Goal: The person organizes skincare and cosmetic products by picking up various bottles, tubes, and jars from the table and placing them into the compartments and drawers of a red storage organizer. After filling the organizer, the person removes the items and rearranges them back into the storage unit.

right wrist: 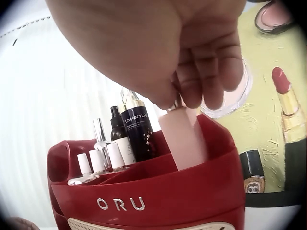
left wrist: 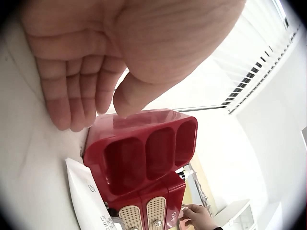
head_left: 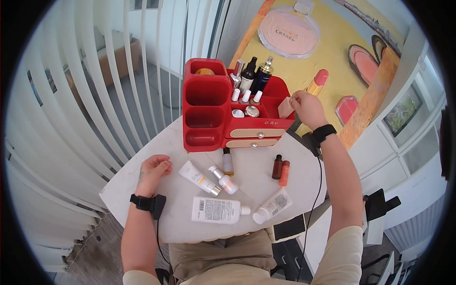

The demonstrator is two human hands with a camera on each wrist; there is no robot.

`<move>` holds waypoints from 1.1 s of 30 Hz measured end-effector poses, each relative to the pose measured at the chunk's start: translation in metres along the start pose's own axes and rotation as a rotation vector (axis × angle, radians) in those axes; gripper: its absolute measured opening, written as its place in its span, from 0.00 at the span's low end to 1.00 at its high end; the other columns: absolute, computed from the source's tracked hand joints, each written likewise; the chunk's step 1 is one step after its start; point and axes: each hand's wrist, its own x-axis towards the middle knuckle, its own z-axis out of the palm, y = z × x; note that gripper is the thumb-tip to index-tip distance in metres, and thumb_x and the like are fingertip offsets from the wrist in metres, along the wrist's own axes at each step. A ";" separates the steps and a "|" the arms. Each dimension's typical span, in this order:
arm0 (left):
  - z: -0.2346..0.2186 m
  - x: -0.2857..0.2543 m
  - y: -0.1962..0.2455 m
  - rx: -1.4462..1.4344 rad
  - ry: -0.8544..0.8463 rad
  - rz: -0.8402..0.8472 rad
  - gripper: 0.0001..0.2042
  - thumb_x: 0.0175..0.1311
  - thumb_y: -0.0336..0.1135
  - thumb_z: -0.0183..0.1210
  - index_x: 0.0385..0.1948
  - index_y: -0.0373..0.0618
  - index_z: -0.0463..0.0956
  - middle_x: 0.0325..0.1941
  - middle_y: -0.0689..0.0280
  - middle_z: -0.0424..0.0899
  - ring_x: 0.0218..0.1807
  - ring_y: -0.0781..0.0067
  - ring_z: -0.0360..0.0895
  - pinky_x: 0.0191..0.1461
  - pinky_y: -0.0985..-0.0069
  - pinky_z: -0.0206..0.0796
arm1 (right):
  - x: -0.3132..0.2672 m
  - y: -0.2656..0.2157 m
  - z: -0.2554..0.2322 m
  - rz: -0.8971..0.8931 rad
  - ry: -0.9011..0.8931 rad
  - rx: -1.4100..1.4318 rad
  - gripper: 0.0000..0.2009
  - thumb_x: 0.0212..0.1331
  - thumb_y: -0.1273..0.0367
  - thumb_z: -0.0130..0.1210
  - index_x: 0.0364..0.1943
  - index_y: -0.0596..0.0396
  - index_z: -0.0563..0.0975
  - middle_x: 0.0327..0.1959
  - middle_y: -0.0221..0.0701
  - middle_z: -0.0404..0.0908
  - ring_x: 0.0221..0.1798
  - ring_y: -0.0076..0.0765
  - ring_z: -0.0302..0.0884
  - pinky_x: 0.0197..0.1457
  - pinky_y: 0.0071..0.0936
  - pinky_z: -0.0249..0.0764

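My right hand pinches the small metallic top of a pale pink rectangular bottle. The bottle's lower end is down inside the right front compartment of a red cosmetics organizer, behind its front wall. Seen from the right wrist, the thumb and forefinger meet at the bottle's top, while the other fingers bend loosely. On the left side of the white table, my left hand rests with relaxed fingers and holds nothing. Nearest to it lies a white tube, also visible in the left wrist view.
Nail polish bottles, a dark blue bottle and other bottles stand in the organizer. A large white bottle, a pump bottle, another tube and small brown bottles lie on the table. A makeup painting leans behind.
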 end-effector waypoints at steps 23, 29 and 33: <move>0.001 0.000 -0.002 0.036 -0.021 0.024 0.11 0.66 0.30 0.55 0.45 0.34 0.76 0.39 0.62 0.82 0.38 0.75 0.79 0.47 0.78 0.73 | -0.151 -0.128 0.072 -0.264 -0.537 0.076 0.19 0.51 0.58 0.63 0.42 0.57 0.76 0.27 0.38 0.81 0.32 0.47 0.81 0.38 0.42 0.76; 0.000 0.002 -0.003 0.046 -0.014 0.014 0.11 0.65 0.30 0.55 0.46 0.34 0.76 0.38 0.61 0.82 0.38 0.74 0.79 0.46 0.78 0.74 | -0.159 -0.144 0.074 -0.122 -0.657 0.167 0.20 0.49 0.60 0.62 0.41 0.58 0.72 0.28 0.40 0.82 0.34 0.49 0.82 0.38 0.45 0.76; 0.001 0.001 -0.003 0.047 -0.003 0.017 0.12 0.63 0.30 0.56 0.45 0.34 0.77 0.38 0.61 0.83 0.38 0.74 0.79 0.45 0.80 0.73 | -0.163 -0.134 0.072 -0.145 -0.653 0.117 0.19 0.48 0.63 0.62 0.41 0.58 0.72 0.28 0.40 0.82 0.34 0.49 0.82 0.38 0.44 0.76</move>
